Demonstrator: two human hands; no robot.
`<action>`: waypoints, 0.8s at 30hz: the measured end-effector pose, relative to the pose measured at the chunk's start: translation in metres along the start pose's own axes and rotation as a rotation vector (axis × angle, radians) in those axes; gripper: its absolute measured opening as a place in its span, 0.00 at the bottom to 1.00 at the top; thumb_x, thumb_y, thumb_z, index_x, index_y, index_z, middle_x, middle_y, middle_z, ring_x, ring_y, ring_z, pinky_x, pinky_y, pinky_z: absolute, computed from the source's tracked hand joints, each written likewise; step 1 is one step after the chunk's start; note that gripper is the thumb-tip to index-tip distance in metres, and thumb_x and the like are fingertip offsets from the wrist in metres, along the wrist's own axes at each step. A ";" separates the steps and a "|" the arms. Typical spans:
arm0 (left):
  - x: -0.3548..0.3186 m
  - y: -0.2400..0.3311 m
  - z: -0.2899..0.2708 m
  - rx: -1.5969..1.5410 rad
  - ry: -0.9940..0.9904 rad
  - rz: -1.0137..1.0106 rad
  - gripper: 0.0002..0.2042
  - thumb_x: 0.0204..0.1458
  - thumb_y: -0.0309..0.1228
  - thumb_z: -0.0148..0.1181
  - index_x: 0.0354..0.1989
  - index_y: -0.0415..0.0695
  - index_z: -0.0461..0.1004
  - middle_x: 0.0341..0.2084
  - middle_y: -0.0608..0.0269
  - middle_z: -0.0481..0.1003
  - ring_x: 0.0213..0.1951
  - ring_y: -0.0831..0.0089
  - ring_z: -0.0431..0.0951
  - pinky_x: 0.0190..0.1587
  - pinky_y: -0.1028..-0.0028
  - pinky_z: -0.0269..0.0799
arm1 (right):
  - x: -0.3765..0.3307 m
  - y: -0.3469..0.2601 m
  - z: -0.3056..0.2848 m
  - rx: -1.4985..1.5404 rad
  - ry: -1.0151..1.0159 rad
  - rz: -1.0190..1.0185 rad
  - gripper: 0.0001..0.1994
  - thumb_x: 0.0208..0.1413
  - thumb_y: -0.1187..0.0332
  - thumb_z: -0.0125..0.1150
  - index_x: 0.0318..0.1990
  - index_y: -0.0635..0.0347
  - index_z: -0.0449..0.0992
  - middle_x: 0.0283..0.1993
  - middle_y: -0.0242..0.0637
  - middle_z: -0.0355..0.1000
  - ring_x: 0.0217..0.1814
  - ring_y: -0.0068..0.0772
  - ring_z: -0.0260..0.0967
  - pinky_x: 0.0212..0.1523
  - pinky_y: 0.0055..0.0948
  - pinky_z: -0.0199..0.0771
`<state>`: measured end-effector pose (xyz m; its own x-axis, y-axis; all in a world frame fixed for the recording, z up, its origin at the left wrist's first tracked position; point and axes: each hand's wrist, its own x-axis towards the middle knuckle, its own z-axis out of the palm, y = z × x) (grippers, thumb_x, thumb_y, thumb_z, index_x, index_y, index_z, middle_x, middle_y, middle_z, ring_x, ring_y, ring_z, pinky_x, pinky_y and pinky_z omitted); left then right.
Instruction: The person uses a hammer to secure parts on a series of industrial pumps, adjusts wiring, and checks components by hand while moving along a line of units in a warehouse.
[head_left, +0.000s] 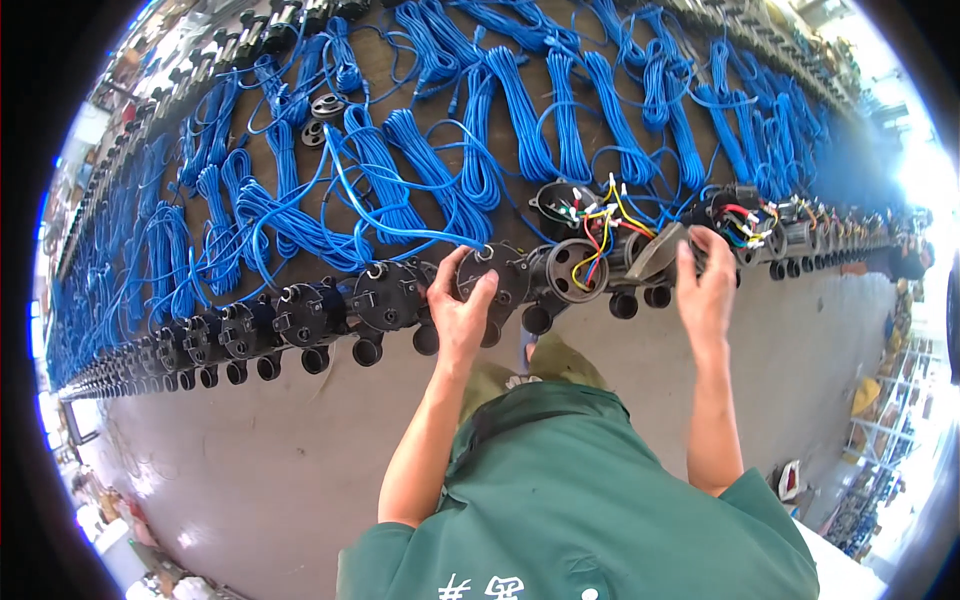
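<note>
My left hand (461, 308) is curled around the rim of a black round end cap (507, 279), its thumb and fingers on either side of the cap's lower left edge. A blue cable (420, 236) enters the face of this cap. At the right, my right hand (707, 287) has its thumb and fingers bent at the edge of a tilted grey flat part (657, 254). Between the hands, an uncovered round housing (577, 270) shows red, yellow and blue wires. Behind it, white-tipped wires (612, 205) stick up from another dark round part.
Coiled blue cables (522, 118) cover the dark tabletop in rows. Capped black housings (388, 295) line the near edge to the left, and uncapped ones (800, 238) with loose wires continue right. Two grey rings (318, 118) lie among the coils. Shelving (885, 425) stands far right.
</note>
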<state>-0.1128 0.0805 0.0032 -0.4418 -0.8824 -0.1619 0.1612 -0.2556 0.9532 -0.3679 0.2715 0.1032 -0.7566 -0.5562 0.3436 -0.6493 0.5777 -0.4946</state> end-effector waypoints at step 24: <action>-0.007 0.024 0.005 0.101 -0.051 0.043 0.26 0.53 0.31 0.65 0.62 0.36 0.76 0.45 0.62 0.80 0.47 0.76 0.78 0.57 0.73 0.73 | -0.206 -0.086 0.240 0.734 -0.453 0.551 0.24 0.51 0.55 0.77 0.47 0.67 0.81 0.39 0.42 0.84 0.42 0.38 0.84 0.40 0.38 0.81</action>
<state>-0.1106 0.0823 0.0280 -0.4808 -0.8700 -0.1097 0.0921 -0.1746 0.9803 -0.1382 0.1928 -0.1170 -0.7372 -0.5854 -0.3375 0.1017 0.3976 -0.9119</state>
